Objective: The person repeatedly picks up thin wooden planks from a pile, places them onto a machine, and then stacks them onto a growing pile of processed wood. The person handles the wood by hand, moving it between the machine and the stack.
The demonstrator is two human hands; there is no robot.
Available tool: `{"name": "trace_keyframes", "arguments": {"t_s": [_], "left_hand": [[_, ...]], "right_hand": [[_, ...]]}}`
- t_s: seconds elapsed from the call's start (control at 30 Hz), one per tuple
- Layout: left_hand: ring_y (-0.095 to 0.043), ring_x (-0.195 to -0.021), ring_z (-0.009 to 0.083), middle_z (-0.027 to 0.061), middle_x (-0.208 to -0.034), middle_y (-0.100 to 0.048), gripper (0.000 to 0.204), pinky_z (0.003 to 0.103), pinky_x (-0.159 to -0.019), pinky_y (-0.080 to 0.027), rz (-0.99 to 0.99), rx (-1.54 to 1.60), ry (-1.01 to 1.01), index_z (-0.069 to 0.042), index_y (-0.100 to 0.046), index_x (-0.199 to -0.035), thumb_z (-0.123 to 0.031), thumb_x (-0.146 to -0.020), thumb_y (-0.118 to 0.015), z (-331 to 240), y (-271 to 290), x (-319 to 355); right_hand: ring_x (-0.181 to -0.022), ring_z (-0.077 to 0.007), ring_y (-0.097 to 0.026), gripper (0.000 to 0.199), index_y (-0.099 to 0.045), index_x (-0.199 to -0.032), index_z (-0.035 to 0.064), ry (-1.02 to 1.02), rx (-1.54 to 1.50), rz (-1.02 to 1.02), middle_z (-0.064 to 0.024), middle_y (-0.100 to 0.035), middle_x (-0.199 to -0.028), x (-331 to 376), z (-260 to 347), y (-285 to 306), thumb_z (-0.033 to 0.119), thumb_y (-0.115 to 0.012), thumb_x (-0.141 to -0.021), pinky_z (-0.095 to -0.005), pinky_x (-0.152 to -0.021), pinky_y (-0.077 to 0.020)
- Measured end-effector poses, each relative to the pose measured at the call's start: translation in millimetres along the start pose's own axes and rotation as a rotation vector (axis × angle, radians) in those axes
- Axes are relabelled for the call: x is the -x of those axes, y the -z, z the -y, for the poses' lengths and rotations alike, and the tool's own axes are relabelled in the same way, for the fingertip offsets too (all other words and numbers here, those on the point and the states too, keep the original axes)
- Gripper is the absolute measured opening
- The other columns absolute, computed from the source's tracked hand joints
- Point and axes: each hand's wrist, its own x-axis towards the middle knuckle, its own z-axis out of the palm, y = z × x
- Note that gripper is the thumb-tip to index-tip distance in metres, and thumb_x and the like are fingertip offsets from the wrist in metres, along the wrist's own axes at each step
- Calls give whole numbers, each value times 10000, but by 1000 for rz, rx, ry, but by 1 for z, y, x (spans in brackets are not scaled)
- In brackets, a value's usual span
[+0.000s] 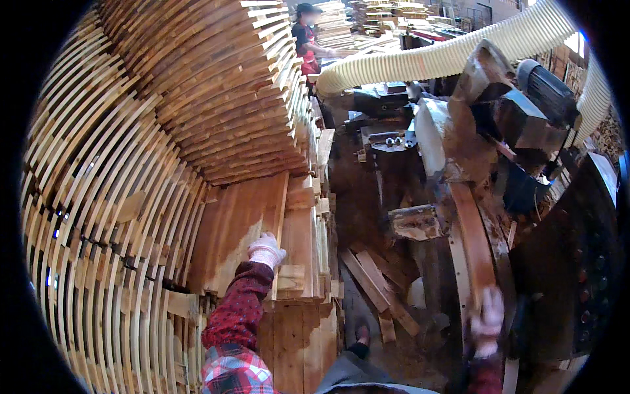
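while the left hand (266,251) rests at the edge of a wide board (226,230) on a stack (321,256), the right hand (487,322), well apart and blurred, is at the near end of a long board (472,240) reaching the machine (459,141); i cannot tell whether either hand is clamped.

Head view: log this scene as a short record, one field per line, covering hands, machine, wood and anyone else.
Left hand: gloved, on a wide wooden panel
Right hand: blurred, at the near end of a narrow reddish-brown strip; grip unclear
Machine: right side, ribbed pale hose beyond it
Stacks: layered boards, left side
Floor: loose wood pieces
Other person: in the background, wearing red and dark clothing
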Motion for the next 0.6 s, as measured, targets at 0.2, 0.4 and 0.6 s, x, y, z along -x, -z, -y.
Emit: {"name": "trace_keyframes", "arguments": {"t_s": [0.2, 0.4, 0.6], "left_hand": [[-694, -960, 400, 243, -1063, -729, 415, 463, -889, -560, -381, 682, -349, -16, -720, -1156, -314, -896, -596, 79, -7, 23], [-606, -959, 166, 51, -1110, -658, 259, 364, -873, -536, -132, 1570, -426, -19, -660, -1126, -163, -915, -703, -24, -71, 216], [-598, -1282, 305, 196, -1368, -636, 581, 394, -1123, -455, 88, 1415, -876, -15, -563, -1427, -289, -948, -745, -155, -79, 349]], "right_hand": [[-1396, -464, -502, 647, -530, -1530, 104, -162, -70, -85, -241, -525, -1530, -118, -15, -67, 144, -716, -911, -513, -1160, -425], [-1350, -421, -550, 976, -485, -1506, -25, 41, -530, 426, -286, -557, -1459, -93, 199, 13, 471, -881, -764, -475, -1138, -444], [-1207, -482, -597, 1098, -405, -1559, -26, -100, -382, 342, -313, -584, -1330, 67, 178, 141, 315, -897, -638, -545, -1031, -502]]}}
